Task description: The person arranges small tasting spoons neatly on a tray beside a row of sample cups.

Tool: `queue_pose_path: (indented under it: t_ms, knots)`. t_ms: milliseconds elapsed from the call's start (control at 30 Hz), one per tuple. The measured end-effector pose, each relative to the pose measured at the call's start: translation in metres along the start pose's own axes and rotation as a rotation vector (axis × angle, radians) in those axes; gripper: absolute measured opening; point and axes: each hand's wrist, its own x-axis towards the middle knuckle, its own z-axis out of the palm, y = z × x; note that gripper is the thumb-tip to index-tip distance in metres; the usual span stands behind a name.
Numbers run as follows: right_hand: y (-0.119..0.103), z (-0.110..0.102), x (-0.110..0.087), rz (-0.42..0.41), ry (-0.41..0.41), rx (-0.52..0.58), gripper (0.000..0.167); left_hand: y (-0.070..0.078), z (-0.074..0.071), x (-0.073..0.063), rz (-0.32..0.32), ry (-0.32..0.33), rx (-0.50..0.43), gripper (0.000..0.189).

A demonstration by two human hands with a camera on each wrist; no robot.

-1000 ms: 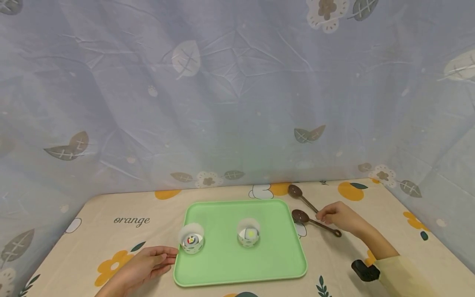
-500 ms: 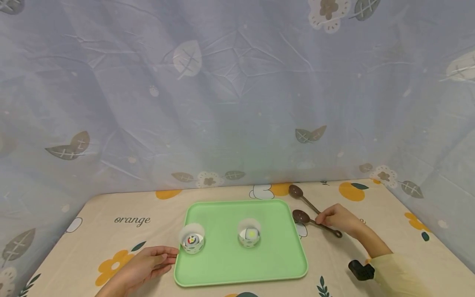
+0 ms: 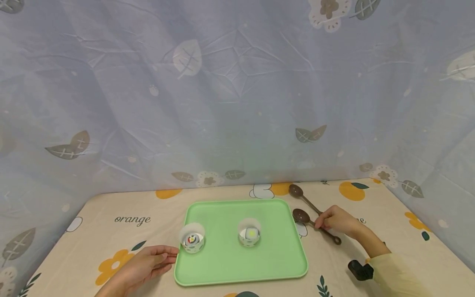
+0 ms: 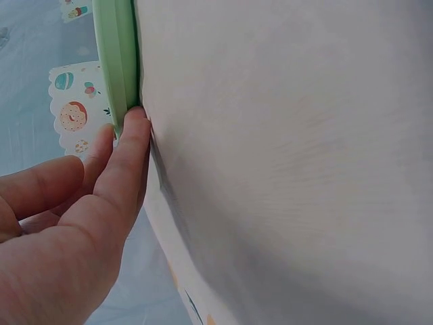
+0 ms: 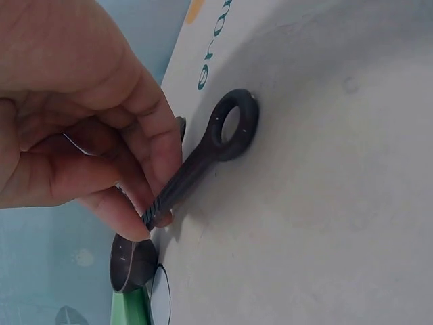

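Note:
My right hand [image 3: 339, 218] pinches the handle of the nearer brown spoon [image 3: 301, 215], right of the green tray [image 3: 278, 264]. In the right wrist view, thumb and fingers close on the dark handle [image 5: 186, 176], whose ring end sticks out past them. A second brown spoon [image 3: 295, 191] lies just beyond, its handle end hidden behind the hand. At the tray's left edge, my left hand [image 3: 146, 264] touches the rim with nearly straight fingers; the left wrist view shows its fingertips against the green rim [image 4: 122, 61].
On the tray stand two patterned paper cups, one at the left edge [image 3: 192, 245] and one near the middle [image 3: 249, 239], each with a small item inside. A black device [image 3: 360, 270] sits by the right wrist. A grey curtain [image 3: 237, 103] hangs behind the table.
My right hand has come slightly nearer and down onto the nearer spoon's handle and now pinches it. That spoon's handle end has shifted a little toward me. The left hand stays put.

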Motion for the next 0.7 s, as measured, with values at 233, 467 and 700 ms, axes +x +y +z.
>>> queue_pose_path:
  t_ms: [233, 467, 700]
  knots:
    - [-0.0021, -0.0006, 0.0002, -0.003, -0.023, 0.025, 0.024, 0.0001, -0.0005, -0.0002, 0.008, -0.009, -0.003, 0.031]
    - [-0.0039, -0.0023, -0.0031, -0.003, -0.053, 0.057, 0.024, -0.0004, -0.0011, 0.0006, 0.007, -0.013, -0.005, 0.031]
    - [-0.0077, -0.0041, -0.0073, 0.012, -0.068, 0.104, 0.023, -0.0005, -0.0010, -0.0001, 0.002, -0.016, -0.003, 0.031]
